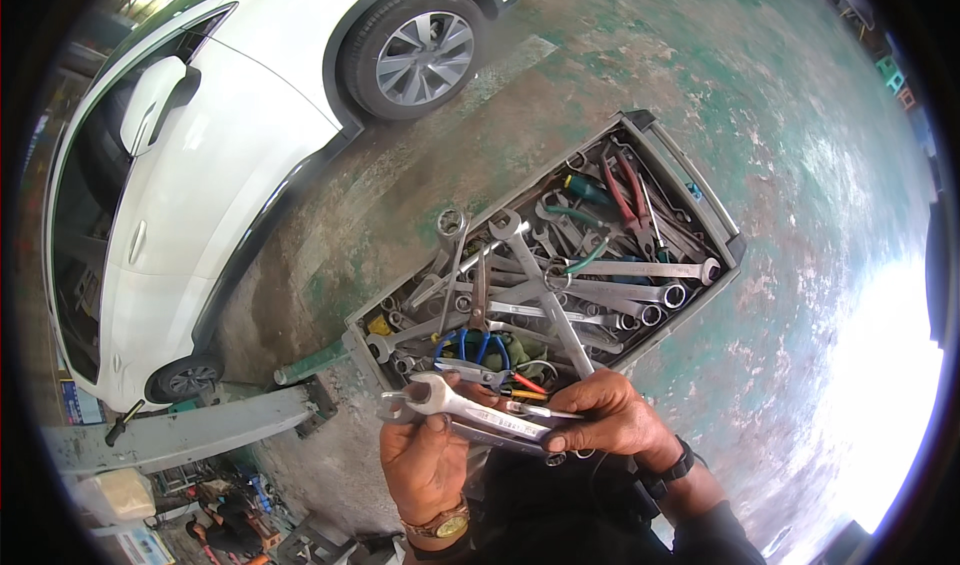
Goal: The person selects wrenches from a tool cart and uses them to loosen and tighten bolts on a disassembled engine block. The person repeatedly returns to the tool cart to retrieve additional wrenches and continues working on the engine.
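Clasped in left hand point(425, 462), pinched by right hand point(610, 412): steel wrenches point(470, 410), apparently several; rigid, heavy, slick; best held mid-shank, over tool tray point(730, 235).

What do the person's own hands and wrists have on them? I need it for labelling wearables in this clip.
Both hands are bare, no gloves. The left hand has a gold-coloured wristwatch with a metal band on its wrist. The right hand has a black band or watch on its wrist. A dark sleeve shows further up the right arm.
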Demonstrator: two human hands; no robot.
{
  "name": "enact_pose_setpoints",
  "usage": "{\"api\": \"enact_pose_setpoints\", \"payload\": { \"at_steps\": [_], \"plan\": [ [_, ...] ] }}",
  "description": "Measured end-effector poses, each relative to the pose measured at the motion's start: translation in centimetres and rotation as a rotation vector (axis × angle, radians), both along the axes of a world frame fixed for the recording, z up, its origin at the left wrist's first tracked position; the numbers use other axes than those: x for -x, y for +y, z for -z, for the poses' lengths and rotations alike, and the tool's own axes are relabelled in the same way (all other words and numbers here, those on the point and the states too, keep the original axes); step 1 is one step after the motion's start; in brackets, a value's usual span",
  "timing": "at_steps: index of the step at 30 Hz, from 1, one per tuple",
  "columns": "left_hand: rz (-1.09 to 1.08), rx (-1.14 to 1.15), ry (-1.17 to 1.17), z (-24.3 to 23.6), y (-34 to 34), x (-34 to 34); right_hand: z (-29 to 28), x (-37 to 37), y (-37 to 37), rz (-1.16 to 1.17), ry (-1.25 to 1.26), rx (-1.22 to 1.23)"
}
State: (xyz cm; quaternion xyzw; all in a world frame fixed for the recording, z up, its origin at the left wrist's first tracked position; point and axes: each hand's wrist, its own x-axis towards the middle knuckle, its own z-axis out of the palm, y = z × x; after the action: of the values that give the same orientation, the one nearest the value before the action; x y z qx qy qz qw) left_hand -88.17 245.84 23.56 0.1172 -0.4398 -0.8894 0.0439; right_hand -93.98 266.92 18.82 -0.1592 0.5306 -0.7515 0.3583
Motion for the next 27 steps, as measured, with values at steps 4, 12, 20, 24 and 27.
{"api": "enact_pose_setpoints", "payload": {
  "at_steps": [4, 12, 20, 24, 27],
  "plan": [
    [-0.09, 0.055, -0.045, 0.0, 0.5, -0.1, 0.3, -0.2, -0.1, 0.03, 0.04, 0.005],
    [0.003, 0.037, -0.014, -0.7, 0.6, 0.5, 0.6, -0.3, -0.2, 0.016, 0.03, -0.02],
    [-0.038, 0.045, -0.032, -0.5, 0.6, 0.8, 0.4, -0.6, -0.5, 0.023, 0.007, 0.04],
    [-0.056, 0.04, -0.056, -0.5, 0.7, 0.9, 0.6, -0.7, -0.5, 0.002, 0.068, -0.026],
    [-0.064, 0.008, -0.066, -0.6, 0.8, 0.9, 0.7, -0.8, -0.5, 0.0, 0.065, -0.04]
  ]
}}
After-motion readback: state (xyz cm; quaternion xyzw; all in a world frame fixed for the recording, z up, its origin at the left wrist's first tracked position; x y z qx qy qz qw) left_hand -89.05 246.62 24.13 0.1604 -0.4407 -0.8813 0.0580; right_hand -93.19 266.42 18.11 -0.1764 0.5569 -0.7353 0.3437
